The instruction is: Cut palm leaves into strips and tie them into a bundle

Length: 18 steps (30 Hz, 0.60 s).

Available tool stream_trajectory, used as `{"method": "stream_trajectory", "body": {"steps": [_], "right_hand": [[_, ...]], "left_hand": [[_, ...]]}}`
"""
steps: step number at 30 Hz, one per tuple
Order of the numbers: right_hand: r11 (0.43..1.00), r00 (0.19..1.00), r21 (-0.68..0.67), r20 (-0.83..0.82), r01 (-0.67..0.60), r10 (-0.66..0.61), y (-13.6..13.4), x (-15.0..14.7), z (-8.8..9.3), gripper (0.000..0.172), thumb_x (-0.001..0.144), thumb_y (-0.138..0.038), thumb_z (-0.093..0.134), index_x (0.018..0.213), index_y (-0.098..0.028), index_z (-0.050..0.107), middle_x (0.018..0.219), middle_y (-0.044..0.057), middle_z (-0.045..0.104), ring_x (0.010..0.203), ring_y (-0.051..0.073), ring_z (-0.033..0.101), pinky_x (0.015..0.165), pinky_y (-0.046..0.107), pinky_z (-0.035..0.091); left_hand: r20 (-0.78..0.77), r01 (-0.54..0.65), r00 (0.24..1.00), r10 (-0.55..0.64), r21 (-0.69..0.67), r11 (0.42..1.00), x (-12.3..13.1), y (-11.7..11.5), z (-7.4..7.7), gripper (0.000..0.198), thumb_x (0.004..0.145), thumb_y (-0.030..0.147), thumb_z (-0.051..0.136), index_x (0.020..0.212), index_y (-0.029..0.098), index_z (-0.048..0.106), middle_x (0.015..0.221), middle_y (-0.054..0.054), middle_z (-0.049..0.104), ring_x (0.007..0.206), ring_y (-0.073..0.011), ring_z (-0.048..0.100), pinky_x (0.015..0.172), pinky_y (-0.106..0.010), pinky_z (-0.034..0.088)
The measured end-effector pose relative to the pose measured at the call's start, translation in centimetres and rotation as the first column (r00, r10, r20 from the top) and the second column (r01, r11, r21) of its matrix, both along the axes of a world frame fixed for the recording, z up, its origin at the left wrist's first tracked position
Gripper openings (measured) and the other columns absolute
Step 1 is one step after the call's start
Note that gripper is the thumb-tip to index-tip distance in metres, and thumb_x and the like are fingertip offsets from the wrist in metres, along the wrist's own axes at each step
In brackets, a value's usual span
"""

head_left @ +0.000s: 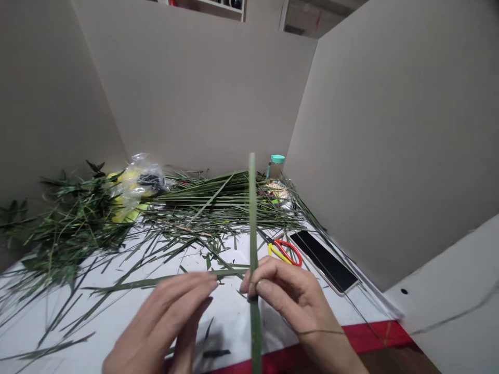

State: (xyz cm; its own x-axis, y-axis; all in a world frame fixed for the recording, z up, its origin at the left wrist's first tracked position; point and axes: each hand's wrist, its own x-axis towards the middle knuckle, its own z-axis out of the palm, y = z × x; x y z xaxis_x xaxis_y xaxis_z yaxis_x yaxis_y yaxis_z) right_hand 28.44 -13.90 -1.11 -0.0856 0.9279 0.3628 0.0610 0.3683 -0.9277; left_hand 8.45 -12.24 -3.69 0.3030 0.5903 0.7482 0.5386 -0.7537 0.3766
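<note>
A long green leaf strip (253, 208) stands upright in front of me, running from near the cup's height down past the lower edge. My right hand (296, 296) pinches it low down between thumb and fingers. A second leaf strip (230, 272) lies crosswise behind the hands, reaching toward the upright one. My left hand (167, 311) hovers just left of the upright strip, fingers stretched out and thumb below them, with nothing visible between. A thin dark strand (319, 331) crosses my right wrist.
Scissors (286, 251) with red and yellow handles and a phone (325, 259) lie to the right. A leaf pile (210, 195), a plastic bag (136, 182) and a teal-lidded cup (277, 165) stand toward the back. Leafy stems (66, 228) cover the left. Grey partitions (195, 93) enclose the table.
</note>
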Motion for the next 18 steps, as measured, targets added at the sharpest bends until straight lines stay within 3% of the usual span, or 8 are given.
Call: {"method": "stream_trajectory", "body": {"steps": [3,5,7,10,12,15,17,18], "right_hand": [[0.961,0.972,-0.173,-0.127,-0.218,0.198,-0.1,0.7,0.7,0.015,0.09,-0.026,0.058,0.08,-0.019,0.066,0.08,0.003,0.069,0.078,0.016,0.063,0.073,0.027,0.051],[0.904,0.925,-0.247,-0.247,-0.349,0.289,-0.3,0.7,0.8,0.014,0.089,-0.028,0.06,0.08,-0.018,0.063,0.076,0.002,0.066,0.073,0.015,0.059,0.068,0.026,0.049],[0.862,0.87,-0.256,-0.363,-0.437,0.333,-0.5,0.7,0.6,0.015,0.088,-0.029,0.061,0.078,-0.018,0.061,0.072,0.001,0.063,0.064,0.013,0.055,0.062,0.024,0.045],[0.848,0.813,-0.217,-0.469,-0.484,0.344,-0.6,0.8,0.2,0.017,0.088,-0.03,0.062,0.079,-0.016,0.061,0.064,-0.001,0.06,0.052,0.009,0.047,0.057,0.023,0.04],[0.875,0.81,-0.214,-0.517,-0.434,0.276,-0.3,1.2,0.0,0.018,0.088,-0.033,0.063,0.08,-0.017,0.06,0.058,-0.003,0.056,0.047,0.007,0.043,0.053,0.022,0.037],[0.963,0.834,-0.222,-0.552,-0.15,0.002,0.3,1.9,-0.1,0.018,0.087,-0.035,0.066,0.082,-0.019,0.06,0.057,-0.005,0.054,0.046,0.007,0.039,0.046,0.018,0.032],[0.975,0.81,-0.198,-0.552,0.102,-0.197,0.6,2.2,-0.2,0.018,0.085,-0.035,0.069,0.084,-0.019,0.06,0.061,-0.004,0.055,0.046,0.006,0.038,0.043,0.016,0.031],[0.963,0.789,-0.177,-0.552,0.205,-0.27,0.5,2.3,-0.3,0.018,0.085,-0.035,0.07,0.086,-0.019,0.06,0.061,-0.004,0.056,0.046,0.006,0.038,0.042,0.015,0.031]], "left_hand": [[-0.195,0.007,0.98,0.05,0.282,0.959,-0.2,1.4,2.2,0.054,0.081,-0.003,0.056,0.127,0.026,0.06,0.133,-0.004,0.063,0.137,-0.0183,0.044,0.116,-0.031,0.032],[-0.279,0.142,0.959,-0.052,0.313,0.939,0.3,2.3,3.6,0.051,0.083,-0.003,0.052,0.127,0.022,0.059,0.135,-0.009,0.061,0.14,-0.0233,0.039,0.118,-0.043,0.03],[-0.307,0.274,0.934,-0.182,0.291,0.917,0.6,3.1,4.4,0.04,0.086,-0.001,0.05,0.117,0.02,0.062,0.114,-0.007,0.072,0.128,-0.0229,0.054,0.116,-0.049,0.032],[-0.295,0.357,0.908,-0.297,0.175,0.917,0.6,3.4,4.4,0.029,0.09,0.006,0.049,0.108,0.022,0.066,0.084,-0.002,0.074,0.086,-0.0165,0.069,0.089,-0.033,0.052],[-0.259,0.338,0.913,-0.314,0.055,0.939,0.4,3.0,4.1,0.033,0.09,0.008,0.048,0.11,0.026,0.067,0.077,0.0,0.072,0.065,-0.0124,0.065,0.065,-0.022,0.05],[-0.102,0.285,0.948,-0.301,-0.145,0.948,0.5,2.0,3.9,0.034,0.09,0.013,0.052,0.112,0.033,0.068,0.072,0.003,0.07,0.057,-0.0103,0.062,0.056,-0.017,0.047],[0.076,0.281,0.959,-0.272,-0.342,0.897,1.1,1.3,4.0,0.024,0.09,0.024,0.056,0.107,0.033,0.07,0.068,0.004,0.069,0.05,-0.0094,0.058,0.049,-0.016,0.045],[0.177,0.288,0.957,-0.232,-0.457,0.841,1.4,1.1,4.0,0.018,0.09,0.03,0.057,0.102,0.031,0.07,0.065,0.004,0.068,0.045,-0.009,0.054,0.044,-0.016,0.043]]}}
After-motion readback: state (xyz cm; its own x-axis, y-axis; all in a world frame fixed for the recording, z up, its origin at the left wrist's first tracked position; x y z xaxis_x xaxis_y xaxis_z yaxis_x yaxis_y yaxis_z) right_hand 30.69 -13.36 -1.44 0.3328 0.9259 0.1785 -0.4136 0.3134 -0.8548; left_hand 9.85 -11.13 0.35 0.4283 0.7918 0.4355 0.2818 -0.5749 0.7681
